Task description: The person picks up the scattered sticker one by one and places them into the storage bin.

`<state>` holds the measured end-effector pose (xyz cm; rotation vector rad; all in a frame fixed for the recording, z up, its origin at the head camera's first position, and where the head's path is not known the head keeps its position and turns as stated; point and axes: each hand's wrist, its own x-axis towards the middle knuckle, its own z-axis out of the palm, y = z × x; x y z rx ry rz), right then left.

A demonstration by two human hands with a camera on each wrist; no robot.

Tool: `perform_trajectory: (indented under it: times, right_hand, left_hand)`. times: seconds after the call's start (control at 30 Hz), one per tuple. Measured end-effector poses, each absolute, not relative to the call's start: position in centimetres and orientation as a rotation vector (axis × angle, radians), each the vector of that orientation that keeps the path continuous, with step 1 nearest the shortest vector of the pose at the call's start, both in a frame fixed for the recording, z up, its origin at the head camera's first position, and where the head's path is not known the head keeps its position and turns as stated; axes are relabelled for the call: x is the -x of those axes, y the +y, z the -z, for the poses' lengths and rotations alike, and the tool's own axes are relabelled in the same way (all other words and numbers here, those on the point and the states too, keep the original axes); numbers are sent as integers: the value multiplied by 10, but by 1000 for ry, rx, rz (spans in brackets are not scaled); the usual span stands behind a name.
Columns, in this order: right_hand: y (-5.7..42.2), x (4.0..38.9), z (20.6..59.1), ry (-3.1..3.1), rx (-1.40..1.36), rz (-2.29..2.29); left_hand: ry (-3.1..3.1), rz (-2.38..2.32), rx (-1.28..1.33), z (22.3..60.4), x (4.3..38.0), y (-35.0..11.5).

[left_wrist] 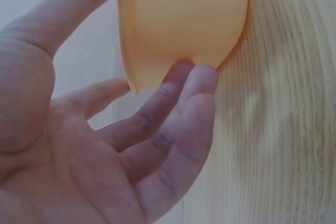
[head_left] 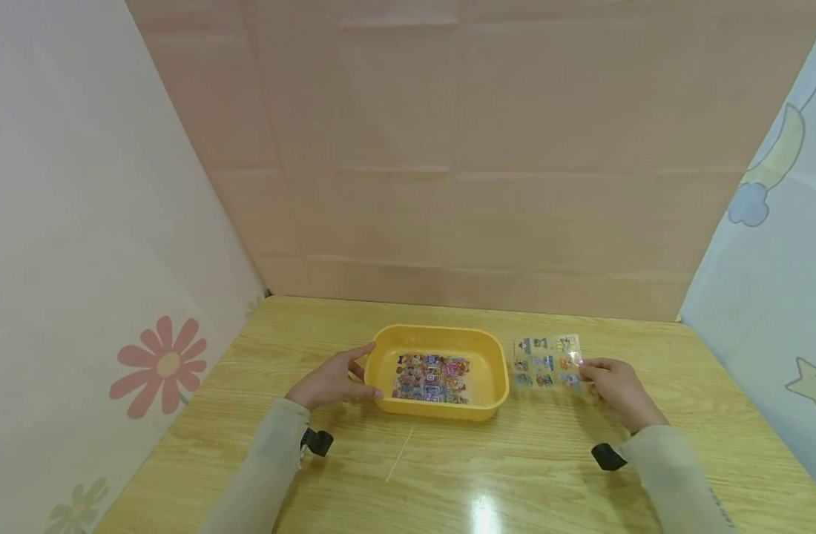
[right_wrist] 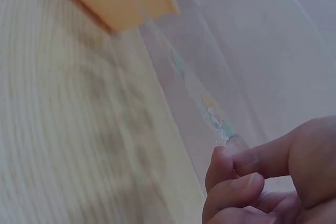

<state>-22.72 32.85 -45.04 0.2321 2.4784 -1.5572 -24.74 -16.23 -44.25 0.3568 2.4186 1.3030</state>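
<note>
A yellow plastic tray (head_left: 436,411) stands on the table with printed clear sticker sheets (head_left: 432,378) lying on its floor. My left hand (head_left: 331,380) grips the tray's left end, thumb at the near rim and index finger at the far rim. In the left wrist view the other fingers (left_wrist: 197,129) curl against the tray's outer wall (left_wrist: 184,19). To the right of the tray, my right hand (head_left: 615,387) pinches the right edge of a clear sticker sheet (head_left: 544,362) with small cartoon figures. The right wrist view shows that sheet (right_wrist: 210,111) nearly edge-on, between thumb and forefinger.
The wood-grain table (head_left: 501,467) carries the tray. A tan paper-like wall (head_left: 448,222) rises behind its back edge. Pale printed panels flank it, one with a red flower (head_left: 168,363) on the left, one with a moon (head_left: 782,148) on the right.
</note>
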Motion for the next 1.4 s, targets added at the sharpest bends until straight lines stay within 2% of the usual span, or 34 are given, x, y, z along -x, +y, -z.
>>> perform_trajectory:
  times: [0.63,1.4]
  right_hand:
    - [297,228,421,2411,-123,1701]
    - [241,235,415,2393,-46,1717]
  left_hand:
    - [2423,-1312,-372,441,245,-163]
    - [2429,-1308,-343,440,244,-162]
